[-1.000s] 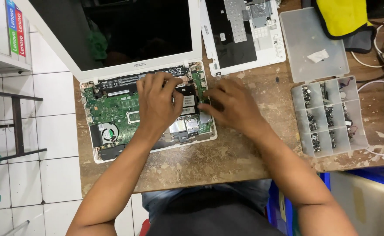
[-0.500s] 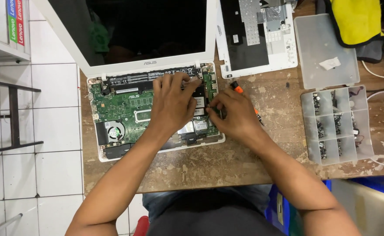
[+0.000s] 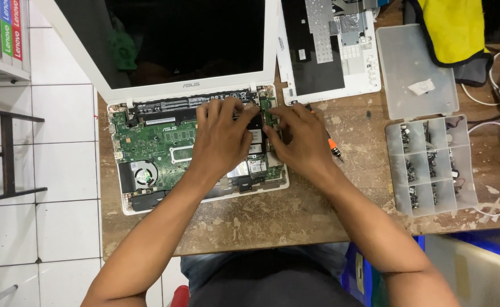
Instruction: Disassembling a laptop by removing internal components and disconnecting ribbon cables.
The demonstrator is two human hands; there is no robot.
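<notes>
A: Now both hands sit higher on the opened laptop (image 3: 147, 153) than a second ago, mid-frame. Left hand (image 3: 221, 139) lies flat, fingers spread on the green board.
B: Right hand (image 3: 298, 136)?
A: Fingertips pinched on a small green card (image 3: 269, 112) at the board's upper right edge. Screwdriver (image 3: 332, 149) lies loose beside it; clear ribbed screw tray (image 3: 432, 165) sits far right.

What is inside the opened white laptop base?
The laptop base shows a green circuit board and a round fan. The left hand and right hand cover its right portion.
</notes>
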